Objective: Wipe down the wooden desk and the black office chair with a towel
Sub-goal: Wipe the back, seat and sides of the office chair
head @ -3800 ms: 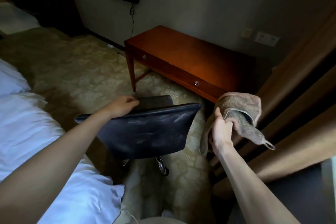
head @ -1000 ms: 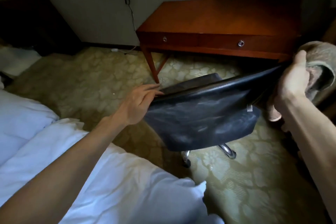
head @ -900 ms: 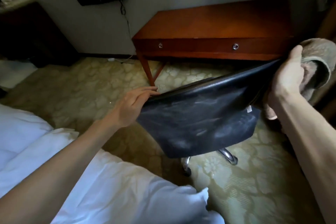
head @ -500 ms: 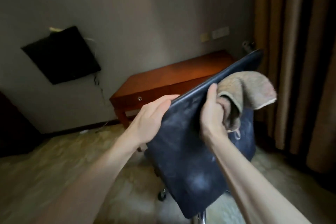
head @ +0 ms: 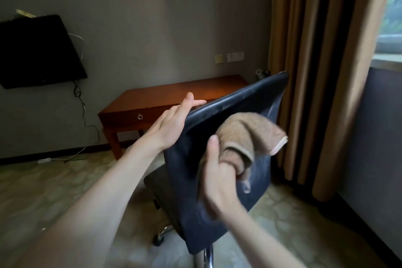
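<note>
The black office chair (head: 195, 220) stands in the middle of the view with its dusty backrest facing me. My left hand (head: 171, 124) grips the backrest's top left edge, fingers over the rim. A bunched tan towel (head: 245, 135) is pressed against the backrest's upper part by my right hand (head: 217, 180), which is closed on it. Behind the chair, against the grey wall, stands the wooden desk (head: 174, 95) with a ring-pull drawer. The chair's seat and chrome base show partly below the backrest.
A black TV (head: 37, 50) hangs on the wall at left, with a cable trailing to the floor. Brown curtains (head: 315, 72) hang right of the chair, beside a window (head: 391, 11). Wall sockets (head: 235, 57) sit above the desk. Patterned carpet (head: 54, 185) covers the floor.
The view rose from the bed and floor to the wall. My right hand brought the towel from beside the chair onto the backrest and slid it down. My left hand stays on the rim.
</note>
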Motion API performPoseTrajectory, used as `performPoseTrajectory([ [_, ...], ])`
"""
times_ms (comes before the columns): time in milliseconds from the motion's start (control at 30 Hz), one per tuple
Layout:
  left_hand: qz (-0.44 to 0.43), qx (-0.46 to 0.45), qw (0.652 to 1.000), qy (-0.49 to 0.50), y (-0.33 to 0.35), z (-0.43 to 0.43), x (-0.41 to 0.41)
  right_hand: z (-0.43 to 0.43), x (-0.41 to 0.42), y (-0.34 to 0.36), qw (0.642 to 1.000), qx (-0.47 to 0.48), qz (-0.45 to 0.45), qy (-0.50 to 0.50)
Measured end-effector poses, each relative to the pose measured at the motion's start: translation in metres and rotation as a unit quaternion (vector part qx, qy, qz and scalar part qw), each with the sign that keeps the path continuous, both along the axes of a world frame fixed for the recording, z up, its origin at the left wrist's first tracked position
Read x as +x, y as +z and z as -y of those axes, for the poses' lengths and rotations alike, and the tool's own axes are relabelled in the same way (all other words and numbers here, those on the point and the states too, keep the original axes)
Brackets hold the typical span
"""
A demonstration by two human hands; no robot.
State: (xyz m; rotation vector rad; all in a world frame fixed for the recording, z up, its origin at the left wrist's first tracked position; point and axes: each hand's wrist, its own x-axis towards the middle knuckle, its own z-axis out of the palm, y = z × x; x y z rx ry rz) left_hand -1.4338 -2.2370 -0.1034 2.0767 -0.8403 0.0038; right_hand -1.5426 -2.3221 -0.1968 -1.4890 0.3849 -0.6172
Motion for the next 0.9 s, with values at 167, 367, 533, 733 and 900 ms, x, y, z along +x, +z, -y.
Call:
performPoseTrajectory([
  [167,-0.074,-0.057,0.995,-0.023,-0.001,-0.011,-0.001,0.07,0.031,0.029,0.99,-0.013,-0.051,-0.13],
  [367,-0.185,-0.17,0.966,-0.061,0.004,-0.012,0.002,0.024,0.066,0.033,0.993,-0.045,-0.038,-0.102],
  [533,-0.267,-0.246,0.926,-0.103,0.003,-0.019,0.01,-0.055,0.055,-0.026,0.959,-0.255,0.113,0.048],
  [733,-0.238,-0.302,0.922,-0.054,-0.01,-0.029,0.014,-0.018,0.044,-0.029,0.883,-0.464,-0.009,0.066],
  [900,-0.222,-0.299,0.928,0.012,-0.028,-0.015,0.012,0.046,0.076,0.028,0.954,-0.242,0.072,-0.162],
])
